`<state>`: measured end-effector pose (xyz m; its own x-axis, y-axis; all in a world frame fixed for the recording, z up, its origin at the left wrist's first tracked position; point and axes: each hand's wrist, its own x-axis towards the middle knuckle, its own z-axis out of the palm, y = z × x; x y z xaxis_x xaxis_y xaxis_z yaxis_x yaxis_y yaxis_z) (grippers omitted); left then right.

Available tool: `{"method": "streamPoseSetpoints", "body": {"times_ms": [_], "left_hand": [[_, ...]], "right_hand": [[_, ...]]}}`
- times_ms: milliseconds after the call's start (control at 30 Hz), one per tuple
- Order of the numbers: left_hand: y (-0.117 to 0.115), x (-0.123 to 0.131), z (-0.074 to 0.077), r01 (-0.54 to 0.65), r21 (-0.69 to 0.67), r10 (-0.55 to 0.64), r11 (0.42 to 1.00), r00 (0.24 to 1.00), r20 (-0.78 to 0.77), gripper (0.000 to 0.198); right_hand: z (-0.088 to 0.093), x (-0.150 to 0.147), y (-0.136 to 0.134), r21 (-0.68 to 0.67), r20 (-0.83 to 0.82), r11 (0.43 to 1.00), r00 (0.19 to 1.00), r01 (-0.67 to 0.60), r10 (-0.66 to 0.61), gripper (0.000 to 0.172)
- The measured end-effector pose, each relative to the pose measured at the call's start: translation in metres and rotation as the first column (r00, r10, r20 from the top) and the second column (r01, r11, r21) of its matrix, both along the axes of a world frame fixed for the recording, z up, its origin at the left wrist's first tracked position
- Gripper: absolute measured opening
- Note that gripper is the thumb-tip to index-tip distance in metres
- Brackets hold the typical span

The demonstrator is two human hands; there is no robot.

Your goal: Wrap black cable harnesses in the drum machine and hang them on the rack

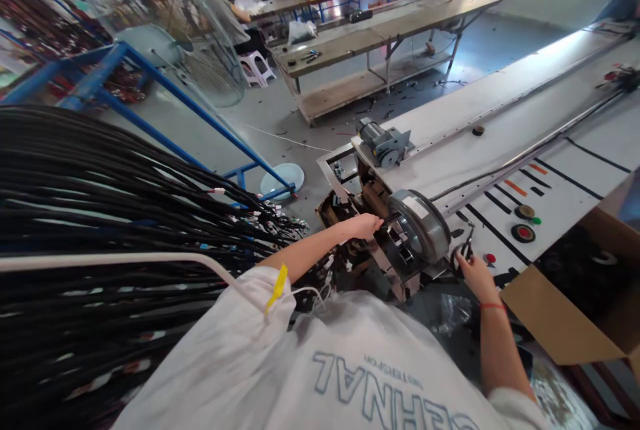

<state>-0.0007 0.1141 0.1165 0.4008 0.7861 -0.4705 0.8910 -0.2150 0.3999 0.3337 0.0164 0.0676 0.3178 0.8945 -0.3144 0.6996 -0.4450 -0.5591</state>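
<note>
My left hand (364, 225) reaches forward and grips a thin black cable (393, 219) right beside the grey round drum (419, 225) at the near end of the long conveyor table (500, 123). My right hand (475, 272) rests at the table's near edge, fingers closed on small black scissors (466, 251). A grey motor (384, 143) sits on the table corner just behind the drum. Coloured buttons (524, 233) lie on the white table to the right of my right hand.
A thick bundle of black cables (100, 217) hangs across a blue rack (150, 90) on the left. An open cardboard box (585, 290) stands at the right. A large floor fan (160, 23) and wooden workbenches (380, 30) stand behind, with a seated person (225, 13) far back.
</note>
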Motion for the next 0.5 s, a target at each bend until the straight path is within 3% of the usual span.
{"method": "streamPoseSetpoints", "body": {"times_ms": [67,167,267,333,400,467,500], "left_hand": [[-0.004,-0.009,0.002,0.020,-0.002,-0.020,1.000,0.998,0.057,0.042],[-0.015,-0.019,0.001,-0.017,-0.133,0.049,0.991,0.969,0.240,0.046],[-0.032,-0.022,-0.001,0.008,-0.417,0.168,0.909,0.908,0.384,0.055],[-0.046,-0.022,0.000,0.112,-0.504,0.130,0.857,0.898,0.420,0.058],[-0.059,-0.021,0.001,0.200,-0.410,-0.019,0.890,0.914,0.405,0.055],[-0.067,-0.017,-0.001,0.182,-0.143,-0.141,0.973,0.957,0.255,0.041],[-0.069,-0.015,-0.004,0.116,0.025,-0.119,0.993,0.983,0.140,0.032]], "right_hand": [[0.015,0.009,0.015,-0.025,0.036,0.997,0.997,0.072,-0.071,0.057],[0.040,-0.021,0.011,-0.037,-0.335,0.999,0.942,-0.038,0.023,0.062],[0.050,-0.088,0.004,-0.016,-0.730,0.956,0.657,-0.291,0.188,0.057],[0.042,-0.131,0.008,0.007,-0.844,0.968,0.518,-0.251,0.140,0.053],[0.030,-0.160,0.019,0.002,-0.886,0.996,0.462,-0.085,0.041,0.054],[0.019,-0.180,0.027,-0.006,-0.875,0.996,0.481,0.091,-0.049,0.052],[0.016,-0.188,0.027,0.003,-0.860,0.984,0.503,0.179,-0.089,0.050]]}}
